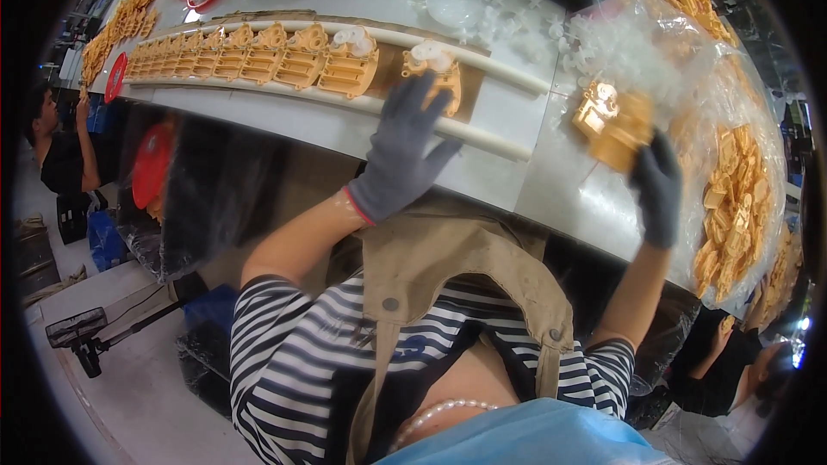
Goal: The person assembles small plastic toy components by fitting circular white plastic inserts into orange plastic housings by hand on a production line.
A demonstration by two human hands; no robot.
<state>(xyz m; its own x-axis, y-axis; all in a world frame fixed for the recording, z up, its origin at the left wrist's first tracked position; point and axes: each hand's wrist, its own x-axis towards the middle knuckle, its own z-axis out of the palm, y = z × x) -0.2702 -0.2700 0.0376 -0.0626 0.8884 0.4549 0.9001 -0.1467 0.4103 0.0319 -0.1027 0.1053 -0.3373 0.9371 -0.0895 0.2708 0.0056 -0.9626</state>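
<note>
**On the white table: one hand on the row, one hand lifting a part**

On the white table [517, 181], between two pale rails [482, 69], a row of orange plastic housings [250, 56] lined up side by side, some topped with white gears. At the near end of that row, left hand [405, 151] in a grey glove, fingers spread flat and apart, fingertips resting on the last orange housing [439, 69], gripping nothing. Further right, right hand [656, 185], also gloved grey, clamped on a separate orange housing [613, 125] held just above the table, tilted. Just behind it, a clear plastic bag [637, 52] full of white gears; beside it on the right, another clear bag heaped with orange parts [732, 207]. Loose white gears [508, 9] scattered on the table behind the rails. Far left, red discs [116, 77] near the start of the row, and another person [60, 155] standing by the table's end.
</note>
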